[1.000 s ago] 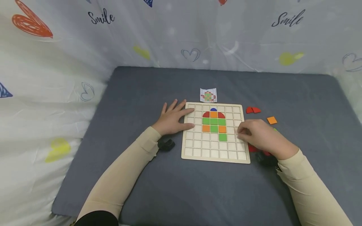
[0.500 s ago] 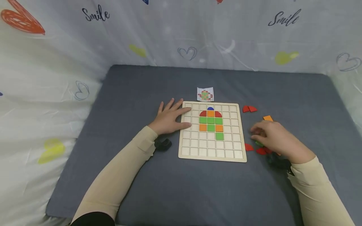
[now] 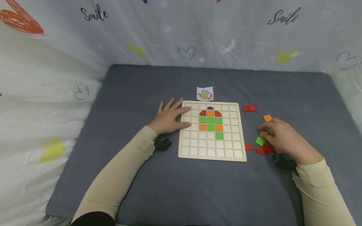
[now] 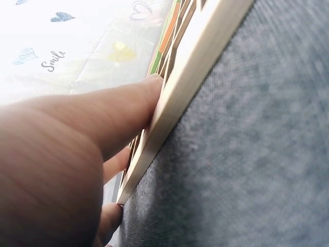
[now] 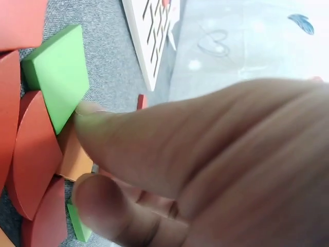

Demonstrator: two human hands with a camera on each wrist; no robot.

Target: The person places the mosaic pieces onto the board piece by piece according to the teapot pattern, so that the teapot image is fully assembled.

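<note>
My left hand [image 3: 169,118] rests with spread fingers on the left edge of the wooden grid board [image 3: 195,158]. The left wrist view shows its thumb [image 4: 123,110] lying over the raised rim. Blue, red, orange and green pieces form a pattern in the board's cells. To the right, my right hand [image 3: 278,135] is over loose pieces, thumb and index finger apart on either side of an orange square tile [image 5: 76,159]. A green square tile [image 5: 64,72] lies beside the thumb tip, with red quarter-round pieces [image 5: 33,154] close by.
A small picture card [image 3: 205,94] stands behind the board. Two red pieces [image 3: 249,108] lie right of its far corner, and another orange tile [image 3: 267,118] is beyond my right hand. A patterned curtain [image 3: 158,34] hangs behind the grey table [image 3: 147,84].
My right hand has moved right from the board's right edge to the loose pieces, uncovering green and red ones. My left hand stays on the board. The head view has shifted slightly.
</note>
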